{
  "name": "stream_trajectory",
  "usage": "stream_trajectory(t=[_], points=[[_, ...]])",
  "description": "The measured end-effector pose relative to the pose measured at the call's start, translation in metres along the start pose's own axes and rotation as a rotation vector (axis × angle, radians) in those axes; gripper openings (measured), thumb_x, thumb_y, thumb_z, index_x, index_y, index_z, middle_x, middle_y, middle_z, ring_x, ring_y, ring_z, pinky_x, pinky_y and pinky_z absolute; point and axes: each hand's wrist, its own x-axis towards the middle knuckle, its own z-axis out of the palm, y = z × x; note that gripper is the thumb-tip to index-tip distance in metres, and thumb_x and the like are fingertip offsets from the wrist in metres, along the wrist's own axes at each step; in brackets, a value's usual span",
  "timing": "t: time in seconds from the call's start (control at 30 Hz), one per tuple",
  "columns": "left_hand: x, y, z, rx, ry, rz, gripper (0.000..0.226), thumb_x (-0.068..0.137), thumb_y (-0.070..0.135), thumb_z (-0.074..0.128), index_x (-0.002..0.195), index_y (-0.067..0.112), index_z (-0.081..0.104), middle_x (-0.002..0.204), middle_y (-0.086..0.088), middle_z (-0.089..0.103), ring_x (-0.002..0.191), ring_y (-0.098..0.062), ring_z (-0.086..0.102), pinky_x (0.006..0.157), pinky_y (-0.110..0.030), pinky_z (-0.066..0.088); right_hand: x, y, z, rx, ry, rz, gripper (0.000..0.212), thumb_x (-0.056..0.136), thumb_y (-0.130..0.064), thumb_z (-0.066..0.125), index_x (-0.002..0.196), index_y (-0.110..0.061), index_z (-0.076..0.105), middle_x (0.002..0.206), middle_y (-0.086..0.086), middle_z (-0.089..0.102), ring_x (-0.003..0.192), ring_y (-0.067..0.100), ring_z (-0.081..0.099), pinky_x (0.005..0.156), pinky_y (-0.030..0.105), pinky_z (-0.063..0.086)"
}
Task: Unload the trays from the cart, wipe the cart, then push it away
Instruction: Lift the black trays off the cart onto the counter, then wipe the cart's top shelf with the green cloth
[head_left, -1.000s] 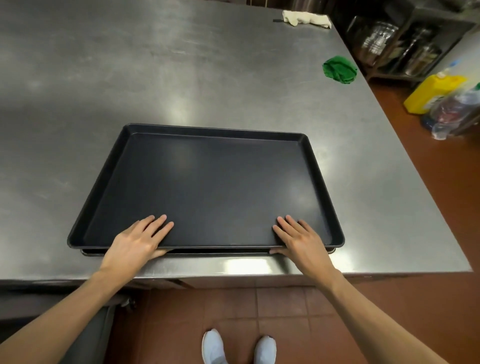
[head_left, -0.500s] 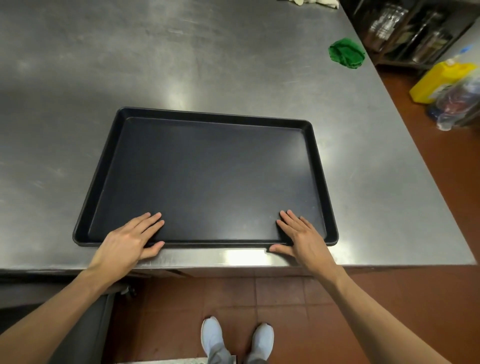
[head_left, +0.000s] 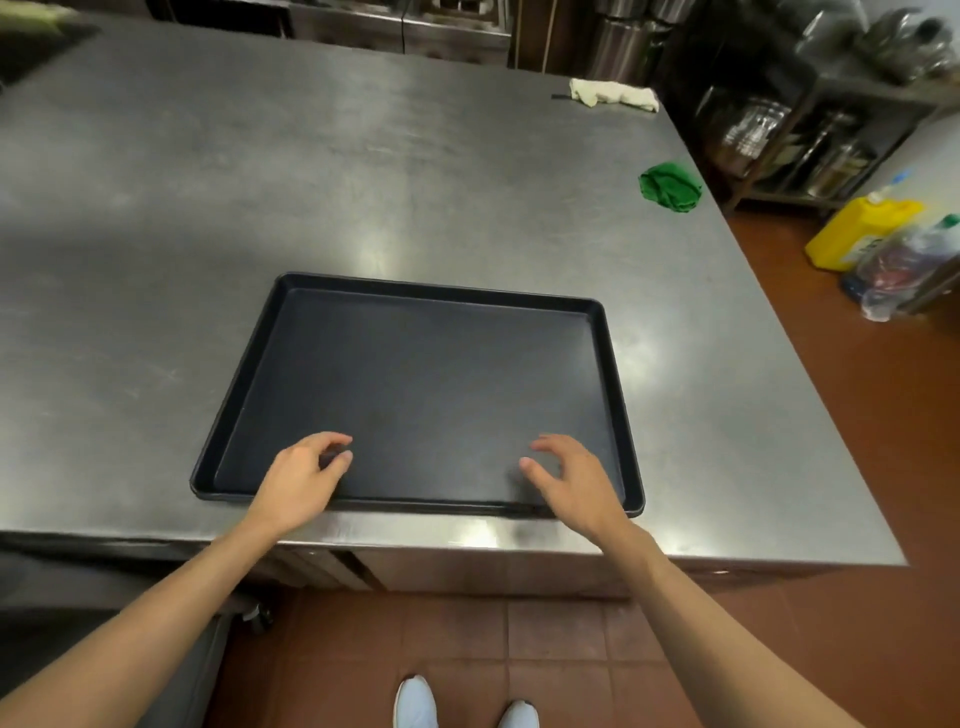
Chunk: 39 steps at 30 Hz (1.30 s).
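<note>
Both hands have lifted off the tray (head_left: 426, 395) since 0.5 s ago, and it now sits further in from the worktop (head_left: 363, 171) edge. Left hand (head_left: 298, 480) and right hand (head_left: 576, 480) hover over its near long rim, fingers loosely curled, holding nothing. Its long axis runs left to right, directly ahead of both hands, neither nearer. A green cloth (head_left: 670, 187) lies far right.
</note>
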Motion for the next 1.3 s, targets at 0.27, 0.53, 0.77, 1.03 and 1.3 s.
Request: stream_trajectory(t=[0.27, 0.53, 0.77, 1.03, 1.3], points=[[-0.048, 0.119, -0.114, -0.569, 0.327, 0.006, 0.016, 0.098, 0.023, 0.053, 0.096, 0.019, 0.069, 0.098, -0.005, 0.072, 0.1, -0.027, 0.067, 0.082, -0.042, 0.055, -0.014, -0.12, -0.104, 0.437, 0.101, -0.175, 0.022, 0.093, -0.033, 0.067, 0.113, -0.024, 0.069, 0.106, -0.01, 0.07, 0.105, 0.008, 0.066, 0.102, 0.034, 0.05], [-0.189, 0.21, -0.12, -0.72, 0.624, 0.166, 0.018, 0.099, 0.014, 0.049, 0.095, 0.012, 0.067, 0.094, -0.008, 0.071, 0.091, -0.024, 0.066, 0.082, -0.044, 0.053, -0.123, -0.155, -0.172, 0.604, 0.045, -0.433, 0.024, 0.097, -0.032, 0.061, 0.115, -0.019, 0.068, 0.106, -0.013, 0.068, 0.106, 0.01, 0.065, 0.101, 0.043, 0.052], [-0.31, 0.238, -0.11, -0.718, 0.807, 0.173, 0.019, 0.099, 0.019, 0.049, 0.095, 0.018, 0.068, 0.099, -0.009, 0.073, 0.099, -0.032, 0.068, 0.082, -0.04, 0.055, -0.204, -0.147, -0.192, 0.711, -0.064, -0.462, 0.024, 0.096, -0.029, 0.062, 0.116, -0.018, 0.069, 0.112, -0.001, 0.072, 0.106, 0.012, 0.067, 0.097, 0.043, 0.056], [-0.426, 0.239, -0.125, -0.679, 1.035, 0.192, 0.022, 0.1, 0.017, 0.048, 0.095, 0.014, 0.07, 0.098, -0.009, 0.074, 0.094, -0.029, 0.069, 0.081, -0.041, 0.056, -0.283, -0.179, -0.173, 0.77, -0.187, -0.57, 0.011, 0.097, -0.027, 0.059, 0.101, -0.03, 0.068, 0.111, 0.002, 0.072, 0.108, 0.015, 0.067, 0.096, 0.041, 0.056], [-0.559, 0.2, -0.149, -0.651, 1.235, 0.162, 0.023, 0.099, 0.011, 0.045, 0.094, 0.01, 0.068, 0.096, -0.012, 0.073, 0.09, -0.03, 0.068, 0.082, -0.045, 0.053, -0.374, -0.231, -0.122, 0.783, -0.283, -0.642, 0.013, 0.096, -0.027, 0.06, 0.105, -0.026, 0.07, 0.11, 0.001, 0.073, 0.107, 0.014, 0.067, 0.095, 0.041, 0.057]])
